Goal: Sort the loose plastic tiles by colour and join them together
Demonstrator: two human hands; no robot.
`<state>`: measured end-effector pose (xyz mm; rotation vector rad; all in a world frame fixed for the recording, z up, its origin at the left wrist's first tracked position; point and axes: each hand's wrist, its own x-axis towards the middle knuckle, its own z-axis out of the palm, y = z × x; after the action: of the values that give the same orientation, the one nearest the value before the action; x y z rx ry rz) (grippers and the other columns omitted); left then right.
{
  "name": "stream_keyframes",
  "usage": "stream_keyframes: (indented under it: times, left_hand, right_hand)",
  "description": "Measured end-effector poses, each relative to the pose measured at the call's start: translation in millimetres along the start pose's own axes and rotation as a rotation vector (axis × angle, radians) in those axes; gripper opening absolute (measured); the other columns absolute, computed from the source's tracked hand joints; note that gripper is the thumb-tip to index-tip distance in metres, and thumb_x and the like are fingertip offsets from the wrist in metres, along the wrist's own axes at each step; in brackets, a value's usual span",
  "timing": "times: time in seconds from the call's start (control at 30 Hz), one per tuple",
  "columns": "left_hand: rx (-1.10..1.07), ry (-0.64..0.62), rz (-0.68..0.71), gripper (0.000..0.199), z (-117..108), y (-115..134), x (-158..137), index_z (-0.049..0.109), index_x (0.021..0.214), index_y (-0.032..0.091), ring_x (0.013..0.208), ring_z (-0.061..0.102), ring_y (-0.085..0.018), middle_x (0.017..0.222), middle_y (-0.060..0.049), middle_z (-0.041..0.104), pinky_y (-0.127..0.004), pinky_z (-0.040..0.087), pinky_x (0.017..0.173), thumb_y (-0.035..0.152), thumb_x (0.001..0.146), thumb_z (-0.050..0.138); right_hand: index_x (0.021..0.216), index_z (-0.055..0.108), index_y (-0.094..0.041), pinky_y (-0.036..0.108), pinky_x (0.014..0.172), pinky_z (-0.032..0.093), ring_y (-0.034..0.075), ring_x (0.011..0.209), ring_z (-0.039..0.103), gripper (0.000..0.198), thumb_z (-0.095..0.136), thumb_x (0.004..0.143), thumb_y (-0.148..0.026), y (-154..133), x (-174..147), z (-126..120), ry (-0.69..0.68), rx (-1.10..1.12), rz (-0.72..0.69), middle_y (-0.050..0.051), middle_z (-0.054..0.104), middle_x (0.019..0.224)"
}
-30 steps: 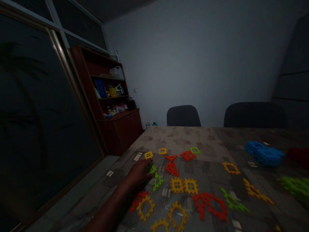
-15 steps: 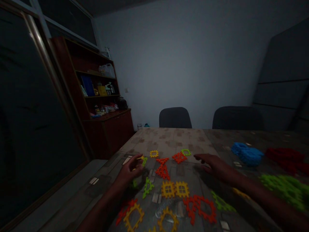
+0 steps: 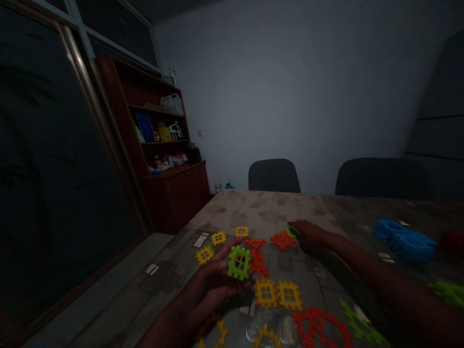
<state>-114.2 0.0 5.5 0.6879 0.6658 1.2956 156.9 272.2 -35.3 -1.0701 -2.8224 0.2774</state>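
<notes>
In my left hand [image 3: 212, 285] I hold a green square window-shaped building piece [image 3: 239, 262] upright above the table, its toothed edge showing. My right hand [image 3: 306, 233] reaches to the far part of the layout, its fingers closed on a green toothed ring piece [image 3: 292, 232]. Touching or close by that ring lies a joined orange piece [image 3: 282, 240]. Orange triangle pieces [image 3: 258, 261] lie just behind the held square. Nearer to me are two yellow window squares [image 3: 278, 293] side by side.
Several yellow squares [image 3: 219, 238] lie at the left back. Orange rings [image 3: 321, 326] and a long green piece [image 3: 362, 321] sit at front right. A blue pile [image 3: 406, 240] stands farther right. Two chairs [image 3: 274, 175] line the table's far side.
My left hand has lifted a green square off the table and brought it right, nearer to me. My right hand has closed on the green ring. The view has turned slightly left.
</notes>
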Motion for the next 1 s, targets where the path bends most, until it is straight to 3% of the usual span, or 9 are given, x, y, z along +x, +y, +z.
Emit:
stream_keyframes:
  times: [0.23,0.37,0.5,0.63,0.73,0.8,0.9,1.0]
  left_hand:
    - [-0.032,0.001,-0.018,0.087,1.2,-5.7,2.7,0.043,0.152,0.023,0.103,0.07,-0.027,0.12,-0.01,0.069,-0.04,0.051,0.094,0.026,0.073,0.079]
    - [-0.047,-0.006,-0.073,0.082,-0.6,-11.0,6.2,0.045,0.15,0.018,0.096,0.072,-0.026,0.114,-0.012,0.072,-0.036,0.054,0.085,0.033,0.078,0.08]
    - [0.087,0.03,-0.11,0.068,-1.1,-20.4,8.8,0.049,0.144,0.014,0.085,0.075,-0.026,0.11,-0.017,0.074,-0.034,0.056,0.074,0.041,0.086,0.072]
    - [0.253,0.126,-0.086,0.065,6.0,-28.6,4.7,0.056,0.136,0.016,0.079,0.075,-0.024,0.107,-0.014,0.073,-0.029,0.055,0.064,0.038,0.08,0.08]
    - [0.345,0.116,-0.085,0.08,13.8,-32.6,-1.6,0.055,0.138,0.022,0.081,0.073,-0.02,0.109,-0.011,0.073,-0.025,0.053,0.066,0.032,0.068,0.092]
    - [0.385,0.085,-0.081,0.085,18.4,-35.8,-4.5,0.057,0.136,0.024,0.083,0.071,-0.019,0.106,-0.008,0.073,-0.025,0.053,0.07,0.028,0.061,0.096]
    - [0.458,0.046,-0.11,0.078,27.2,-43.0,-6.0,0.063,0.127,0.022,0.079,0.068,-0.018,0.095,-0.004,0.071,-0.025,0.052,0.067,0.026,0.056,0.096]
    - [0.631,0.034,-0.133,0.063,43.5,-53.1,-9.5,0.068,0.119,0.021,0.073,0.064,-0.015,0.086,-0.001,0.069,-0.024,0.049,0.064,0.019,0.059,0.088]
  right_hand:
    - [0.138,0.057,-0.022,0.055,0.104,0.049,0.03,0.124,0.059,0.046,0.067,0.097,-0.04,-3.1,-9.9,-4.0,-0.031,-0.087,0.08,0.011,0.057,0.144]
    - [0.141,0.054,-0.021,0.055,0.103,0.049,0.03,0.122,0.061,0.052,0.069,0.095,-0.039,-8.1,-28.4,-21.8,0.047,-0.098,0.119,0.013,0.059,0.142]
    - [0.154,0.041,-0.015,0.047,0.099,0.052,0.033,0.117,0.065,0.072,0.065,0.088,-0.03,-22.2,-60.8,-50.6,0.173,-0.056,0.097,0.02,0.065,0.132]
    - [0.158,0.034,-0.016,0.045,0.097,0.053,0.031,0.113,0.067,0.075,0.056,0.09,-0.04,-49.9,-113.6,-68.3,0.256,0.017,0.026,0.016,0.068,0.128]
    - [0.158,0.034,-0.022,0.048,0.094,0.056,0.03,0.112,0.069,0.071,0.054,0.093,-0.041,-69.2,-166.2,-58.0,0.384,0.085,-0.061,0.015,0.069,0.128]
    - [0.16,0.031,-0.028,0.047,0.095,0.057,0.031,0.118,0.068,0.074,0.058,0.092,-0.04,-78.3,-203.3,-42.0,0.45,0.077,-0.088,0.014,0.064,0.139]
    - [0.162,0.027,-0.036,0.043,0.09,0.062,0.033,0.121,0.067,0.083,0.065,0.088,-0.038,-89.3,-251.7,-18.6,0.45,0.027,-0.085,0.01,0.061,0.147]
    - [0.162,0.026,-0.038,0.04,0.09,0.063,0.033,0.119,0.068,0.088,0.066,0.084,-0.031,-101.8,-281.8,-7.9,0.451,0.087,-0.067,0.007,0.066,0.141]
